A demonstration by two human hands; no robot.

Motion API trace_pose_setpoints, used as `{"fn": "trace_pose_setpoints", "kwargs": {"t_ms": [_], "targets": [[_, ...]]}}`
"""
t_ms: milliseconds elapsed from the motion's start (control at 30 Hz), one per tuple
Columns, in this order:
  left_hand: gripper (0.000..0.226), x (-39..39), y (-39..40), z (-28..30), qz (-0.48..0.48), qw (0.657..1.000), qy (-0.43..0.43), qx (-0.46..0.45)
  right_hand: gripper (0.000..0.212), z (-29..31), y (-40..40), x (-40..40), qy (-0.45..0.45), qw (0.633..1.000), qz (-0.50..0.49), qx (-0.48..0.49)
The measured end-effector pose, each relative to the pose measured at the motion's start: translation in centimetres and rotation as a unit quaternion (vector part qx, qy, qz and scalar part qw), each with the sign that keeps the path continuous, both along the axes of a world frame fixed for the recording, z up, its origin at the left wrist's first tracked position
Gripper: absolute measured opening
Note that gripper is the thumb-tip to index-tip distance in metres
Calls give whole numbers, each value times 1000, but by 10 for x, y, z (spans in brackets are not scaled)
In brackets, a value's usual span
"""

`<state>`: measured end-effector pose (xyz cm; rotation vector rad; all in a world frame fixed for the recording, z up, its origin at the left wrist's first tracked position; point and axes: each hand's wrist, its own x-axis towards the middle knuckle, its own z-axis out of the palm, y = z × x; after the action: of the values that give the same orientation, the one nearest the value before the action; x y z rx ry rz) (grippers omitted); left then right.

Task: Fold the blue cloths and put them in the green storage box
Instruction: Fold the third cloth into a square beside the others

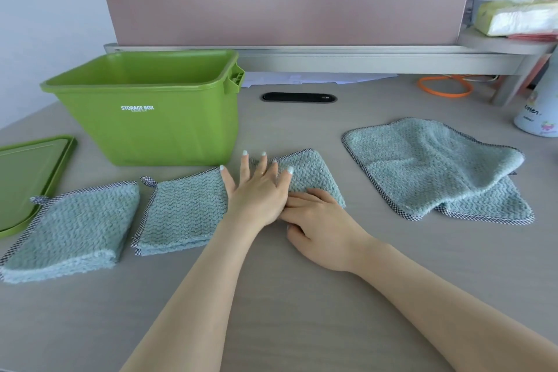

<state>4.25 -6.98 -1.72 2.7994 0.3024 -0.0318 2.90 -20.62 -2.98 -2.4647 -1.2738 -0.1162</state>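
Head view: flat left hand (256, 190) presses checker-edged blue cloth (314, 178); right hand (320, 220) pinches its edge.

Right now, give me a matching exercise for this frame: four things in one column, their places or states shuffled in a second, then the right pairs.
Things:
1. green storage box
2. green lid
3. cloth on the far right
4. cloth in the middle

States:
A. under both hands
B. loose and rumpled, unfolded
C. flat on the table at the left edge
D. upright and open

Pairs: 1-D, 2-C, 3-B, 4-A
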Motion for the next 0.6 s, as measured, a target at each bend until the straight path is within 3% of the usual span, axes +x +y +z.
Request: {"fn": "trace_pose_setpoints", "kwargs": {"t_ms": [100, 200, 333, 433, 600], "targets": [[54, -3, 4, -4, -10, 998, 39, 46, 53, 7, -2, 1, 14, 995, -41, 84], [59, -5, 3, -7, -7, 999, 30, 41, 37, 17, -8, 21, 21, 955, -226, 190], [67, -8, 0, -7, -2, 999, 24, 39, 40, 21, -20, 57, 141, 911, -385, 45], [70, -8, 1, -8, -4, 998, 18, 53, 31, 25, -15, 65, 211, 894, -393, 41], [67, -10, 2, -13, 0, 999, -30, 21, 22, 55, -3, 63, 351, 869, -315, 151]]}}
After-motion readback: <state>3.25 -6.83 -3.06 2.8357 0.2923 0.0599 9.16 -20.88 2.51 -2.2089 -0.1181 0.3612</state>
